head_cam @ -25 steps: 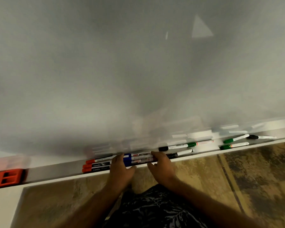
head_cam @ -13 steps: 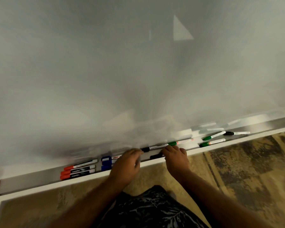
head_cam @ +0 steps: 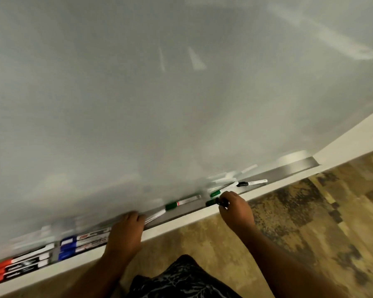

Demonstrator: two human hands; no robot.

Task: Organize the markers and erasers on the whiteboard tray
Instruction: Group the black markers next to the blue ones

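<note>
On the tray (head_cam: 293, 168), right hand (head_cam: 235, 208) grip clamps a green marker (head_cam: 212, 202); left hand (head_cam: 125, 233) grip unclear.

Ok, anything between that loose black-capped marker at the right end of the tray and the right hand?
Partly. The right hand is already closed on a green-capped marker, and another green-capped marker lies on the tray between it and the black-capped marker. Otherwise nothing visible blocks the way.

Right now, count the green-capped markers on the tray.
3: one lies loose mid-tray, one further right near the board, one pinched in the right hand. Hands may hide others.
</note>
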